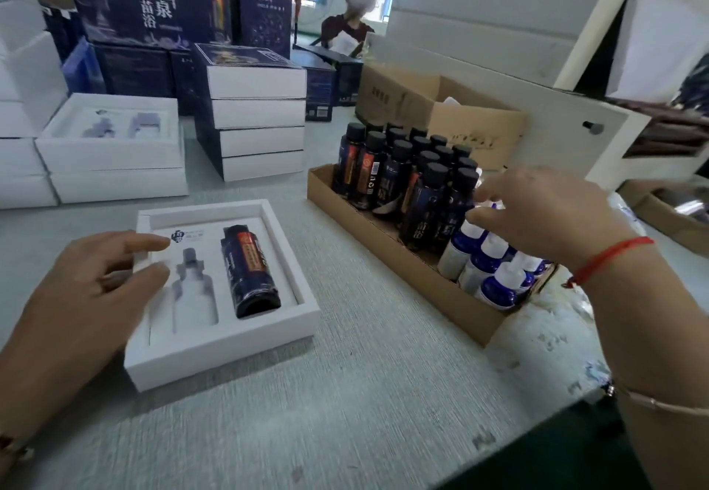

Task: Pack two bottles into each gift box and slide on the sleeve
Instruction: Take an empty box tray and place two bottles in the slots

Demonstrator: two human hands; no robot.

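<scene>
Your left hand (88, 290) rests on the left edge of the open gift box (222, 340), fingers (153, 242) relaxed and nearly straight, lying across the white insert and gripping nothing. The box sits flat on the grey desk (345, 393) in front of you. Inside it, a dark bottle (249, 271) lies in the right-hand slot with its black cap toward you. The left slot (192, 290), cut in a bottle shape, holds nothing.

Your right hand (548, 213) hovers over the cardboard tray (383, 244) to the right of the box. Its fingers are loosely spread and reach toward the small white-capped bottles (495, 271) at the tray's near end; motion blur hides the tips, so you cannot tell whether they touch a cap, but they are not curled round anything. A red string (610, 255) circles that wrist.

The far part of the tray is packed with upright dark bottles with black caps (418, 171).

Behind the gift box stands a stack of sleeved boxes (257, 125), and left of it another open white box (111, 136) rests on plain white ones. Large dark printed cartons (153, 6) are piled at the back. An open brown carton (460, 117) sits behind the tray, and another person (349, 17) sits further back.
</scene>
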